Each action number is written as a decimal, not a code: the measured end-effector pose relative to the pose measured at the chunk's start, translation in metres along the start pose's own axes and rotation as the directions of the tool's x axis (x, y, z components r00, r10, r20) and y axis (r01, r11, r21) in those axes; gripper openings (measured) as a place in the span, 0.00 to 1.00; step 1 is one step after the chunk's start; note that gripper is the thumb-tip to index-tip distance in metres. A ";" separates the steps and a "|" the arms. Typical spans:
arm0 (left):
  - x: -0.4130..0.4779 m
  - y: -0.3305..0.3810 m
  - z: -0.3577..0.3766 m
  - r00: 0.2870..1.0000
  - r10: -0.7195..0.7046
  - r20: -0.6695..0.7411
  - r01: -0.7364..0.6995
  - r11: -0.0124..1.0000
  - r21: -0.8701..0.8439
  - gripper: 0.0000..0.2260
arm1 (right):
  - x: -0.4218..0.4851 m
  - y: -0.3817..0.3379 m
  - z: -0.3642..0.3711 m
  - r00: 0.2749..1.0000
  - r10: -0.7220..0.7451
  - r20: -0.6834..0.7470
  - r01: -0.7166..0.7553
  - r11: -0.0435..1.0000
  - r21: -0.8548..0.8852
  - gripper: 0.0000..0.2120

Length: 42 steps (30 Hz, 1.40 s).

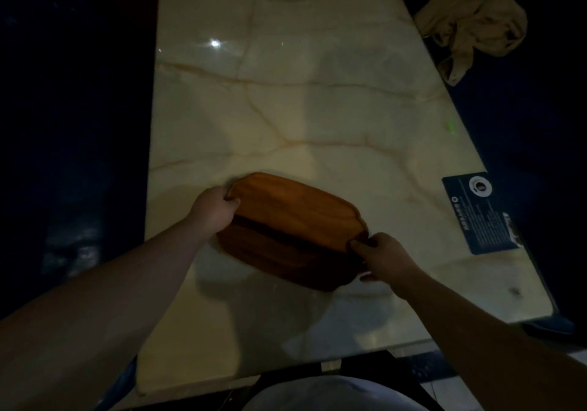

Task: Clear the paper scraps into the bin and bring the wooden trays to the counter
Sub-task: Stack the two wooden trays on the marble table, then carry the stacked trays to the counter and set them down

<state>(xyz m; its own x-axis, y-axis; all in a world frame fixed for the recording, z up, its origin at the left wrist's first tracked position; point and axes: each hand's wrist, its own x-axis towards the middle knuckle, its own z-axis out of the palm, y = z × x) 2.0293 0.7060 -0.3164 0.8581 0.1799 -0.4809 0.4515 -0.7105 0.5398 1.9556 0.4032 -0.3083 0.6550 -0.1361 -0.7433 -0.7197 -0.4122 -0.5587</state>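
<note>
An orange-brown wooden tray (pixel 295 212) is tilted up above a second, darker wooden tray (pixel 286 259) that lies under it on the pale marble table (pixel 286 109). My left hand (pixel 214 209) grips the upper tray's left end. My right hand (pixel 386 256) grips the trays at their right end, fingers over the upper tray's corner. I see no paper scraps on the table. The room is dim.
A dark blue printed card (pixel 481 213) lies near the table's right edge. A crumpled beige cloth (pixel 473 20) rests on the dark seat beyond the far right edge. Dark seating flanks the table on both sides. A dark chair frame (pixel 349 369) stands at the near edge.
</note>
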 end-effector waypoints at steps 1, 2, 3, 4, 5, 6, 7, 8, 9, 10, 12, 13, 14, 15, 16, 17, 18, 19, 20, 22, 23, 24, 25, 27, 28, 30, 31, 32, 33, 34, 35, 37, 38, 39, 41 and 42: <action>-0.007 0.000 -0.002 1.000 0.007 -0.014 -0.007 0.999 -0.038 0.12 | 0.002 -0.004 -0.005 1.000 -0.017 -0.024 0.017 1.000 0.018 0.12; -0.014 0.002 -0.005 1.000 0.011 -0.029 -0.013 0.997 -0.082 0.12 | 0.002 -0.009 -0.010 0.998 -0.041 -0.041 0.042 0.999 0.022 0.13; -0.022 0.004 -0.007 0.999 0.009 -0.046 -0.014 0.992 -0.127 0.12 | 0.003 -0.014 -0.015 0.996 -0.069 -0.056 0.070 0.998 0.012 0.14; -0.032 0.009 -0.010 0.998 -0.004 -0.066 -0.008 0.985 -0.170 0.13 | 0.003 -0.020 -0.021 0.992 -0.107 -0.068 0.107 0.994 -0.004 0.14; -0.040 0.012 -0.011 0.996 -0.015 -0.084 -0.003 0.978 -0.209 0.14 | 0.004 -0.026 -0.026 0.985 -0.150 -0.082 0.149 0.989 -0.017 0.14; -0.048 0.016 -0.014 0.994 -0.027 -0.108 0.000 0.970 -0.242 0.15 | 0.005 -0.033 -0.033 0.974 -0.202 -0.098 0.200 0.979 -0.028 0.13; -0.056 0.019 -0.015 0.989 -0.037 -0.140 -0.002 0.963 -0.271 0.15 | 0.005 -0.040 -0.039 0.960 -0.255 -0.115 0.252 0.967 -0.044 0.12; -0.066 0.023 -0.017 0.984 -0.045 -0.173 -0.006 0.958 -0.286 0.15 | 0.006 -0.048 -0.045 0.942 -0.310 -0.128 0.304 0.951 -0.061 0.12; -0.077 0.028 -0.019 0.977 -0.044 -0.209 -0.022 0.954 -0.299 0.15 | 0.006 -0.056 -0.051 0.924 -0.358 -0.136 0.351 0.934 -0.073 0.12; -0.089 0.033 -0.020 0.970 -0.045 -0.241 -0.035 0.948 -0.316 0.15 | 0.006 -0.064 -0.056 0.904 -0.405 -0.138 0.397 0.914 -0.080 0.12; -0.112 0.043 -0.021 0.954 -0.051 -0.297 -0.061 0.933 -0.355 0.14 | 0.002 -0.082 -0.066 0.859 -0.496 -0.127 0.486 0.868 -0.099 0.12; -0.124 0.049 -0.021 0.939 -0.064 -0.337 -0.072 0.923 -0.377 0.14 | 0.000 -0.091 -0.071 0.832 -0.546 -0.102 0.537 0.837 -0.104 0.12; -0.137 0.055 -0.022 0.920 -0.095 -0.380 -0.076 0.909 -0.410 0.14 | -0.004 -0.100 -0.076 0.795 -0.603 -0.066 0.594 0.796 -0.112 0.12; -0.148 0.058 -0.025 0.898 -0.128 -0.421 -0.084 0.889 -0.449 0.13 | -0.009 -0.110 -0.081 0.758 -0.652 -0.026 0.644 0.754 -0.128 0.13; -0.162 0.062 -0.028 0.873 -0.171 -0.457 -0.091 0.863 -0.496 0.13 | -0.016 -0.119 -0.086 0.718 -0.696 0.025 0.692 0.709 -0.139 0.14; -0.178 0.066 -0.029 0.844 -0.215 -0.491 -0.107 0.830 -0.547 0.12 | -0.023 -0.129 -0.092 0.672 -0.736 0.083 0.739 0.658 -0.145 0.15; -0.189 0.070 -0.032 0.824 -0.252 -0.507 -0.117 0.800 -0.588 0.12 | -0.027 -0.137 -0.094 0.635 -0.764 0.116 0.772 0.619 -0.144 0.17; -0.200 0.072 -0.035 0.802 -0.286 -0.524 -0.129 0.775 -0.619 0.13 | -0.030 -0.145 -0.096 0.611 -0.781 0.128 0.791 0.597 -0.129 0.18; -0.214 0.076 -0.036 0.762 -0.333 -0.555 -0.136 0.755 -0.641 0.12 | -0.034 -0.153 -0.097 0.583 -0.799 0.148 0.812 0.574 -0.106 0.19; -0.246 0.083 -0.035 0.664 -0.410 -0.625 -0.168 0.733 -0.659 0.10 | -0.046 -0.165 -0.094 0.529 -0.827 0.190 0.847 0.527 -0.066 0.19; -0.259 0.087 -0.034 0.631 -0.433 -0.644 -0.178 0.727 -0.663 0.11 | -0.052 -0.170 -0.091 0.511 -0.835 0.201 0.857 0.513 -0.049 0.19; -0.277 0.090 -0.033 0.593 -0.458 -0.662 -0.176 0.729 -0.662 0.13 | -0.062 -0.174 -0.087 0.492 -0.843 0.218 0.867 0.497 -0.036 0.20; -0.294 0.090 -0.032 0.558 -0.478 -0.678 -0.176 0.730 -0.660 0.13 | -0.072 -0.176 -0.081 0.471 -0.849 0.239 0.877 0.480 -0.023 0.20; -0.329 0.088 -0.032 0.501 -0.512 -0.698 -0.151 0.742 -0.653 0.14 | -0.094 -0.179 -0.067 0.434 -0.851 0.295 0.891 0.455 0.001 0.20; -0.351 0.084 -0.032 0.455 -0.538 -0.710 -0.134 0.747 -0.651 0.14 | -0.110 -0.179 -0.058 0.408 -0.848 0.337 0.900 0.437 0.010 0.20; -0.396 0.076 -0.032 0.348 -0.583 -0.734 -0.109 0.753 -0.650 0.14 | -0.142 -0.173 -0.040 0.330 -0.838 0.434 0.923 0.383 0.036 0.21; -0.415 0.071 -0.032 0.300 -0.607 -0.736 -0.095 0.749 -0.656 0.14 | -0.157 -0.170 -0.032 0.290 -0.825 0.485 0.931 0.360 0.054 0.22; -0.439 0.065 -0.031 0.248 -0.637 -0.730 -0.082 0.737 -0.671 0.14 | -0.176 -0.164 -0.023 0.246 -0.805 0.540 0.940 0.334 0.071 0.21; -0.463 0.060 -0.029 0.203 -0.660 -0.723 -0.077 0.725 -0.684 0.13 | -0.195 -0.157 -0.014 0.205 -0.781 0.591 0.946 0.313 0.086 0.21; -0.485 0.057 -0.025 0.170 -0.681 -0.712 -0.078 0.711 -0.699 0.13 | -0.211 -0.149 -0.005 0.160 -0.762 0.628 0.950 0.291 0.112 0.20; -0.509 0.053 -0.020 0.135 -0.695 -0.706 -0.078 0.703 -0.707 0.13 | -0.230 -0.140 0.004 0.113 -0.744 0.658 0.951 0.272 0.144 0.20; -0.560 0.048 -0.006 0.072 -0.708 -0.703 -0.083 0.698 -0.712 0.13 | -0.270 -0.118 0.022 0.034 -0.711 0.703 0.955 0.231 0.188 0.21; -0.585 0.046 0.002 0.050 -0.707 -0.706 -0.093 0.700 -0.708 0.13 | -0.289 -0.106 0.029 0.005 -0.695 0.719 0.954 0.218 0.204 0.20; -0.615 0.043 0.013 0.025 -0.702 -0.711 -0.101 0.706 -0.701 0.13 | -0.312 -0.090 0.035 -0.025 -0.676 0.736 0.953 0.207 0.222 0.20; -0.672 0.038 0.038 -0.011 -0.692 -0.722 -0.116 0.718 -0.687 0.13 | -0.353 -0.059 0.047 -0.063 -0.646 0.760 0.944 0.210 0.256 0.20; -0.696 0.036 0.051 -0.031 -0.691 -0.722 -0.127 0.719 -0.683 0.12 | -0.370 -0.046 0.052 -0.073 -0.634 0.770 0.939 0.217 0.268 0.21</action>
<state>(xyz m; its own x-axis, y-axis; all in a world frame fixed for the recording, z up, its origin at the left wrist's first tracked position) 1.4361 0.5209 0.0021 -0.1617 0.9768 0.1403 0.3825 -0.0690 0.9214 1.7340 0.5191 -0.0266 0.2310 0.9648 0.1256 0.3970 0.0243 -0.9175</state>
